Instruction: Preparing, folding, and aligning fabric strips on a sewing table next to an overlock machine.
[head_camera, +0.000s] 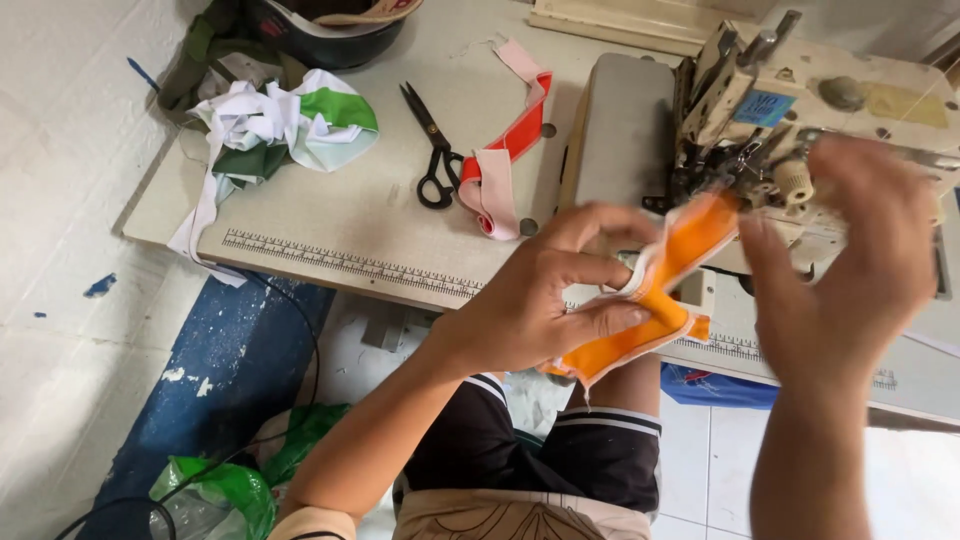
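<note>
My left hand grips a folded orange fabric strip with a pale edge, thumb and fingers pinching its lower part in front of the table edge. The strip's upper end rises toward the sewing machine's needle area. My right hand is raised in front of the machine, blurred, its fingers near the strip's top end; whether it pinches the cloth I cannot tell.
Black scissors lie on the beige sewing table beside a red-and-pink fabric strip. A heap of white and green cloth sits at the back left. A printed ruler runs along the front edge. Green plastic bags lie on the floor.
</note>
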